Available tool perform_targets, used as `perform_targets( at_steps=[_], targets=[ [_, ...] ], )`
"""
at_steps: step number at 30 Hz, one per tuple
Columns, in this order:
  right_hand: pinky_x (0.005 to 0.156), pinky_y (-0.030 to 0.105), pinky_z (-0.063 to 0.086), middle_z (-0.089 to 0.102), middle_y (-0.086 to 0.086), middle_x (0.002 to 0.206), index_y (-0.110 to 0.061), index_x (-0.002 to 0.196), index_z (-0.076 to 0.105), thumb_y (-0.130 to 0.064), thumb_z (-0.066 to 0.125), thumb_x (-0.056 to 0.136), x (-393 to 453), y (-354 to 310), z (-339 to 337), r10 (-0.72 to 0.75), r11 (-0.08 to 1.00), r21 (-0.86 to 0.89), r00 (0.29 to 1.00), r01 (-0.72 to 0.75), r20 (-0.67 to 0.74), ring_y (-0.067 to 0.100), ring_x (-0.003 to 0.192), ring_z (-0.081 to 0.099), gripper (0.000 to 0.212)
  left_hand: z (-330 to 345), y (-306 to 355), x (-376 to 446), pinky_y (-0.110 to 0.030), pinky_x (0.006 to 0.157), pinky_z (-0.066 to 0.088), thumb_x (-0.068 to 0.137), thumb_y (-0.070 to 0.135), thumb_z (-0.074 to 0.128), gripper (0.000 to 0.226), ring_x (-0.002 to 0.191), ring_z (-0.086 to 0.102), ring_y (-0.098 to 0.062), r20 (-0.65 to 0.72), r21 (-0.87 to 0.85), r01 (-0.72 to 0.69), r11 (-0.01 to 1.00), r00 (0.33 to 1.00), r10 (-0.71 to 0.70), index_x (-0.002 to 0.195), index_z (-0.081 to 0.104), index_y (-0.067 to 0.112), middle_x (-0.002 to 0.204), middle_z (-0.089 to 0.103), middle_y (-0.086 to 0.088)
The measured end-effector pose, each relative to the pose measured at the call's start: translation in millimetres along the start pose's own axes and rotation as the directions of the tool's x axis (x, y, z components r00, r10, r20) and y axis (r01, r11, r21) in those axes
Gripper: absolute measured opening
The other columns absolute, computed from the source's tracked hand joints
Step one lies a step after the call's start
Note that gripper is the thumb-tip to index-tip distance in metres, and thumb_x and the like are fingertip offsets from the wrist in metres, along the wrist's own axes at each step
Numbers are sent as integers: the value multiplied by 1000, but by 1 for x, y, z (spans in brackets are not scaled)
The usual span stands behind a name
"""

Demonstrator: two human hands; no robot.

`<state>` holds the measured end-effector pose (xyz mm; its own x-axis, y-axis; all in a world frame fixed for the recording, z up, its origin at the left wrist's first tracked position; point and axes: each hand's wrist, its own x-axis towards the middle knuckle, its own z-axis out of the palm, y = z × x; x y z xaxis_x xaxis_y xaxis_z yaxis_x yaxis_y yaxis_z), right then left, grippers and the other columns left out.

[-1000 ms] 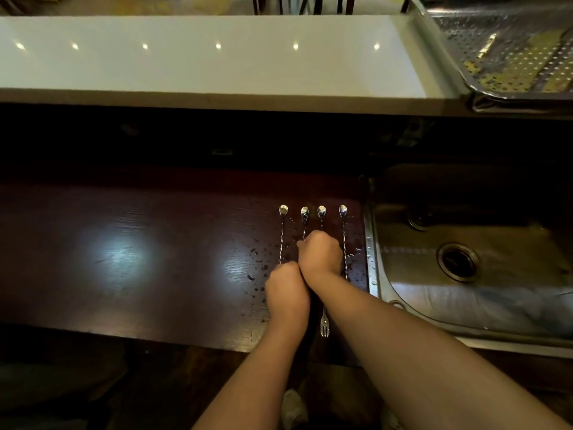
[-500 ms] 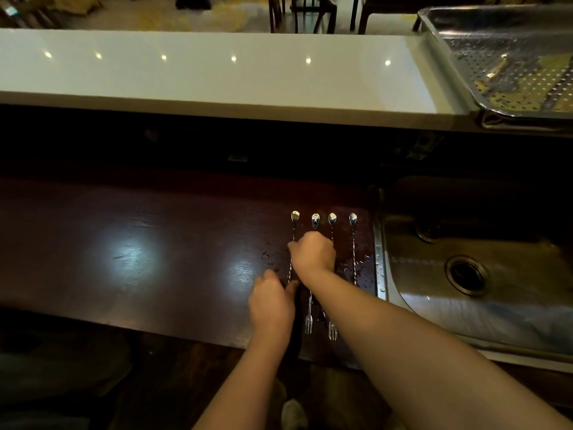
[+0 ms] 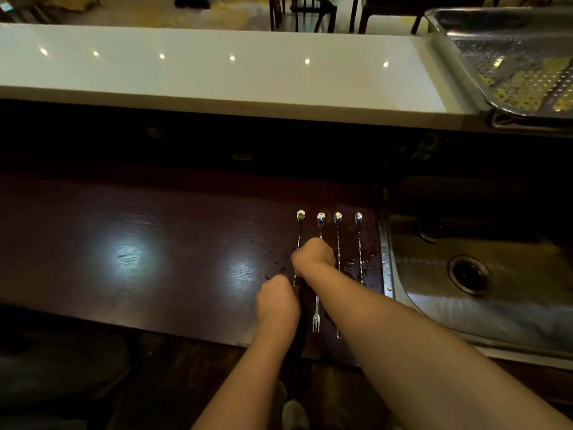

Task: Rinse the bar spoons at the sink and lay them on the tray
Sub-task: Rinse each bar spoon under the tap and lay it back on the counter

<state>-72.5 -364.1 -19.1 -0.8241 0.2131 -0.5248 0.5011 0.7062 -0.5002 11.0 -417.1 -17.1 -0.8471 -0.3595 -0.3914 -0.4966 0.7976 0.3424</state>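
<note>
Several bar spoons lie side by side on the dark wood counter (image 3: 130, 256), bowls away from me and fork ends toward me. The leftmost bar spoon (image 3: 300, 216) runs down into my left hand (image 3: 277, 301), a fist closed over its near end. My right hand (image 3: 313, 257) curls down over the twisted stem of the second bar spoon (image 3: 320, 219); its fork end (image 3: 315, 324) shows below my wrist. Two more spoons (image 3: 358, 243) lie free on the right, among water drops. The perforated metal tray (image 3: 455, 60) sits far right on the white counter.
The steel sink (image 3: 434, 308) with its drain (image 3: 469, 274) lies directly right of the spoons. A raised white counter (image 3: 217, 79) runs across the back, with chairs behind it. The wood counter's near edge is just below the fork ends.
My left hand has slid left and toward me, apart from my right hand. My right hand has stayed on the spoon stems. The head view has shifted slightly.
</note>
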Motion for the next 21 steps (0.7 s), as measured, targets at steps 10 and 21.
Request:
perform_targets(
  at_steps=[10,21],
  targets=[
    [62,29,51,73,14,90,-9,69,62,-20,63,84,-9,-5,-12,-14,983,181,1000,15,-8,31,82,69,18,-20,2,-6,-29,64,38,93,26,54,20,88,63,-27,-76,-6,-66,998,995,65,90,61,7,94,67,-10],
    [66,32,54,73,14,90,-4,91,70,-19,66,82,-3,38,-94,62,904,427,994,-16,-94,28,81,69,18,-17,73,-23,-31,59,38,91,14,50,18,81,64,-27,-70,175,-290,941,950,306,83,65,10,88,69,-8]
  ],
)
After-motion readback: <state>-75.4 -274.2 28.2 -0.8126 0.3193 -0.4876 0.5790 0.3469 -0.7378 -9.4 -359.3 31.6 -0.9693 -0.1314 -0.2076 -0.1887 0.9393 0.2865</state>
